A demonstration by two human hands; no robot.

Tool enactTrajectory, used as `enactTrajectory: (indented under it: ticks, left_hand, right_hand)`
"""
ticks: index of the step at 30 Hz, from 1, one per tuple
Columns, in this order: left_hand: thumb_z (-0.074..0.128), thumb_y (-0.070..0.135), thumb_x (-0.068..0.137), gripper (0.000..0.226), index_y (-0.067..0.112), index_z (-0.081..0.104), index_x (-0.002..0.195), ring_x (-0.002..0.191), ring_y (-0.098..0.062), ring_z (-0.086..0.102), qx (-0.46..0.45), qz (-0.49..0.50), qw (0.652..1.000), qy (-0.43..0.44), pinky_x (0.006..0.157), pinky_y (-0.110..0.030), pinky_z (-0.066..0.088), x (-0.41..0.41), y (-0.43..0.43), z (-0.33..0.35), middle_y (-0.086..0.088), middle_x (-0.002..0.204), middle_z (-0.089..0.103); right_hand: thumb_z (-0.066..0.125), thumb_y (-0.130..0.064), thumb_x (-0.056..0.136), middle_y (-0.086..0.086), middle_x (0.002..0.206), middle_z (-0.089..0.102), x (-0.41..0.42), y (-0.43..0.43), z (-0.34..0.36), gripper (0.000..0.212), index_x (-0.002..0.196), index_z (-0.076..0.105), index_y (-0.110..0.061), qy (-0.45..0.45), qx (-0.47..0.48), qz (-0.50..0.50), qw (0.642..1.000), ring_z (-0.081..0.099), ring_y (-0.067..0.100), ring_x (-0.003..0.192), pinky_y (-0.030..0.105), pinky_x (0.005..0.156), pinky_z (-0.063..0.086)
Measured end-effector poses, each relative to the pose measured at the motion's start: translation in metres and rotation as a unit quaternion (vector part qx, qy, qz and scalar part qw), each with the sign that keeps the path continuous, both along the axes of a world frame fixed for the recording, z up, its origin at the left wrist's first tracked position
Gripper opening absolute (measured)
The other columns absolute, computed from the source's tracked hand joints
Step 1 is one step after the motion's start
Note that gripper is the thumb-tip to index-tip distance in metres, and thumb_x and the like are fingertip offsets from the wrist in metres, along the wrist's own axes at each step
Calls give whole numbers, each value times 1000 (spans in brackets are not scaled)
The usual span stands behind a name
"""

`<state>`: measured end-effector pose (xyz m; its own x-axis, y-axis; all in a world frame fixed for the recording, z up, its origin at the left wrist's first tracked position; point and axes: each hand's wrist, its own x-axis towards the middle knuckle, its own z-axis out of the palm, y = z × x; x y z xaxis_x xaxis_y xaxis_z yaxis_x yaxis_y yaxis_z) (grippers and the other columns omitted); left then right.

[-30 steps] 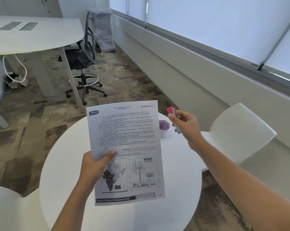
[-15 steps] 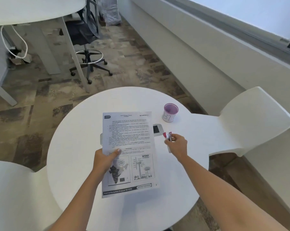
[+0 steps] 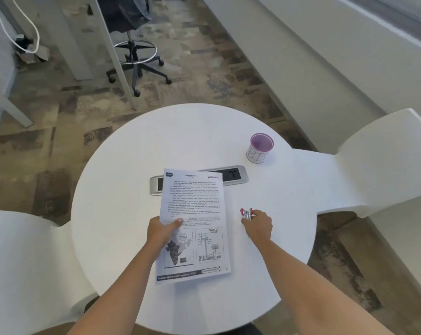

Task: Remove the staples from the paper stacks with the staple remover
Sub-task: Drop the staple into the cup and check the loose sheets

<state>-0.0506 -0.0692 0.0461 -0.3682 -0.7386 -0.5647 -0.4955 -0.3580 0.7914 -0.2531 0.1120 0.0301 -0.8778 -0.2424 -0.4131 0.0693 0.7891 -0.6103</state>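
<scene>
A printed paper stack, with text above and a map and a wind-turbine drawing below, is held over the round white table. My left hand pinches its left edge, thumb on top. My right hand grips a small red and silver staple remover just above the tabletop, to the right of the paper. No staple is visible at this size.
A purple-rimmed white cup marked "BT" stands at the table's far right. A silver socket panel is set into the tabletop, partly under the paper. White chairs flank the table; an office chair stands beyond.
The view has tilted down toward the table. Both hands have lowered; the paper has come down from upright to near the tabletop, and the staple remover has dropped close to the surface.
</scene>
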Motion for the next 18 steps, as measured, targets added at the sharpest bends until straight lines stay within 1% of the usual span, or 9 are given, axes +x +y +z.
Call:
enactTrajectory:
  ticks: [2, 5, 8, 9, 10, 12, 13, 15, 18]
  left_hand:
    - [81, 18, 79, 43, 3, 68, 116, 93, -31, 68, 5, -10, 1000, -18, 81, -35, 55, -1, 1, -8, -17, 111, 72]
    - [82, 19, 79, 44, 3, 68, 117, 92, -31, 68, 12, -15, 999, -39, 80, -34, 55, 0, 2, -19, -18, 112, 72]
    - [82, 19, 78, 45, 3, 68, 117, 92, -31, 68, 20, -12, 999, -48, 77, -33, 54, 0, 3, -26, -17, 112, 72]
    - [82, 20, 78, 45, 3, 68, 118, 94, -32, 69, 22, -12, 998, -53, 77, -34, 55, -1, 2, -28, -17, 112, 72]
    - [82, 20, 78, 45, 2, 68, 117, 95, -32, 69, 23, -12, 998, -56, 78, -34, 55, -1, 1, -29, -17, 112, 72]
    - [82, 20, 78, 45, 2, 68, 117, 96, -33, 69, 25, -14, 998, -61, 78, -34, 55, -3, 1, -32, -18, 112, 72]
    - [82, 20, 78, 45, 2, 68, 117, 95, -33, 69, 24, -14, 998, -62, 77, -34, 54, -4, 1, -34, -18, 111, 72]
    - [82, 20, 78, 43, 2, 68, 115, 91, -30, 68, 24, -17, 998, -64, 73, -31, 54, -6, 3, -37, -18, 111, 72]
    - [83, 20, 77, 41, 4, 69, 113, 87, -27, 67, 26, -26, 997, -69, 74, -30, 52, -7, 6, -44, -17, 110, 73]
  right_hand:
    - [66, -13, 80, 15, 83, 70, 0, -1, -6, 15, 85, 64, 0, 7, 10, 3, 1000, 69, 34, 73, 41, 71, 58]
    - [67, -14, 82, 16, 84, 68, -1, 1, -17, 17, 84, 63, 2, 6, 24, 0, 1000, 63, 29, 69, 35, 66, 54]
    - [68, -14, 80, 14, 89, 67, -5, 2, -27, 18, 88, 63, 1, -4, 26, 2, 1000, 65, 30, 80, 35, 68, 51]
    - [69, -16, 80, 14, 95, 66, -5, 2, -28, 21, 94, 63, 0, -6, 28, 7, 1000, 65, 32, 90, 37, 73, 51]
    - [70, -20, 81, 12, 107, 63, -4, 0, -28, 31, 106, 62, -3, -1, 35, 14, 999, 61, 32, 102, 38, 79, 51]
    - [70, -28, 83, 7, 127, 51, 1, 0, -29, 55, 131, 52, -10, 45, 51, 28, 997, 47, 30, 119, 39, 86, 48]
    - [70, -29, 83, 6, 130, 49, 6, 0, -29, 58, 134, 49, -12, 88, 43, 45, 994, 44, 28, 120, 39, 87, 47]
    - [69, -25, 84, 5, 131, 49, 21, 2, -31, 55, 134, 50, -13, 153, -2, 118, 981, 41, 26, 122, 39, 93, 48]
    - [61, -26, 89, -1, 140, 44, 48, 8, -36, 52, 138, 46, -19, 140, -40, 273, 951, 33, 18, 133, 29, 106, 35]
